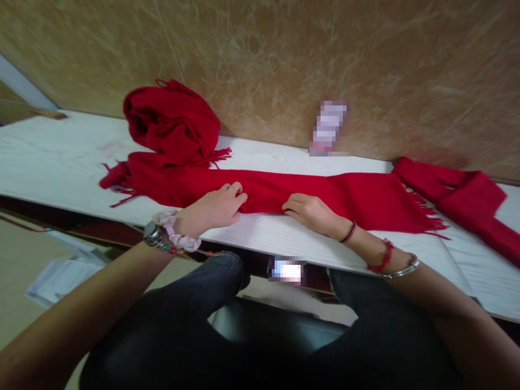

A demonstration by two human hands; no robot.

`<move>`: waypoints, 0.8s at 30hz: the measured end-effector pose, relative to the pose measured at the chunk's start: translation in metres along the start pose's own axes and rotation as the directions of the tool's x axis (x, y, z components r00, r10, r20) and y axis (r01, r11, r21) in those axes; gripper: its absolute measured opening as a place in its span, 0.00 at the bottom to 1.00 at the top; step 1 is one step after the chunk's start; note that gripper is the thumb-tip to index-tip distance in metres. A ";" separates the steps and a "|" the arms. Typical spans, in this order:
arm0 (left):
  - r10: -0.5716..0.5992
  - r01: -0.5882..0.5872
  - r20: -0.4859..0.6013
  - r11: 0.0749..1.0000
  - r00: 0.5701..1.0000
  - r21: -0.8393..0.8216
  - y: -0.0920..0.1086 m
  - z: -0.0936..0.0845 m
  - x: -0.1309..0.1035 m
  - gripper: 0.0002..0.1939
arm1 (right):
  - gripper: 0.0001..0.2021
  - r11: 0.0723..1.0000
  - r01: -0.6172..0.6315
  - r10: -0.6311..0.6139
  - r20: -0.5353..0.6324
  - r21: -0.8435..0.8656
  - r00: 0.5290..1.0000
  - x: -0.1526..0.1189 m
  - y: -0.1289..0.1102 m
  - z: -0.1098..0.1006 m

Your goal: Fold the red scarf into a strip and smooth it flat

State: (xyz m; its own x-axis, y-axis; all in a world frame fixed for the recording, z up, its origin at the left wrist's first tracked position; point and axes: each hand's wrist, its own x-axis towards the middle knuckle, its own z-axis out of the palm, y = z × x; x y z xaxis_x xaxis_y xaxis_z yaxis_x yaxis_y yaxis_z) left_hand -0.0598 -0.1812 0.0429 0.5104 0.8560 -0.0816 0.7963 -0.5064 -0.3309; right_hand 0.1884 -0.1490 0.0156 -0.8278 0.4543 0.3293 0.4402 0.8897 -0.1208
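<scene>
A long red scarf point(365, 200) with fringed ends lies stretched across the white tabletop point(260, 238). Near its middle, my left hand point(221, 206) has its fingers curled onto the cloth at the near edge, thumb against them. To the right, my right hand point(311, 213) pinches the same near edge, its fingertips partly hidden by the hand. A short stretch of scarf lies between the two hands. Behind the scarf's left part sits a bundled heap of red cloth point(170, 122).
Another folded red cloth point(467, 203) lies at the right. A tan marbled wall point(260, 65) rises behind the table. A blurred-out item point(329, 127) leans there, and another blurred rectangle point(286, 270) shows below the front edge, above my legs.
</scene>
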 end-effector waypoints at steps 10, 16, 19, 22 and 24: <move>-0.040 0.041 -0.125 0.999 0.991 0.005 0.015 0.002 -0.001 0.14 | 0.11 0.998 -0.057 0.056 -0.056 -0.017 0.997 -0.002 0.009 0.005; -0.002 0.002 -0.083 1.000 0.997 -0.002 0.005 -0.003 -0.006 0.13 | 0.12 1.000 -0.022 0.022 -0.107 0.000 0.994 -0.002 0.008 0.003; -0.008 0.006 -0.083 1.000 0.997 -0.020 0.002 -0.005 -0.007 0.11 | 0.12 0.999 -0.032 0.031 -0.126 -0.007 0.992 -0.002 0.008 0.004; 0.016 -0.019 -0.089 0.999 0.996 -0.031 -0.001 -0.001 -0.006 0.12 | 0.12 0.997 -0.072 0.066 -0.124 -0.040 0.990 -0.002 0.008 0.006; 0.021 -0.024 -0.095 0.999 0.995 -0.039 -0.003 0.003 -0.005 0.14 | 0.12 0.992 -0.108 0.100 -0.107 -0.071 0.989 -0.001 0.009 0.009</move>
State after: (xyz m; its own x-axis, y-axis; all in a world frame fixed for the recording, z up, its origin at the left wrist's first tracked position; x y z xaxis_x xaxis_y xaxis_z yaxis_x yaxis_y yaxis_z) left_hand -0.0656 -0.1835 0.0416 0.5552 0.8317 0.0013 0.7958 -0.5307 -0.2916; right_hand 0.1900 -0.1415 0.0060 -0.7379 0.5333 0.4136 0.5501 0.8303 -0.0891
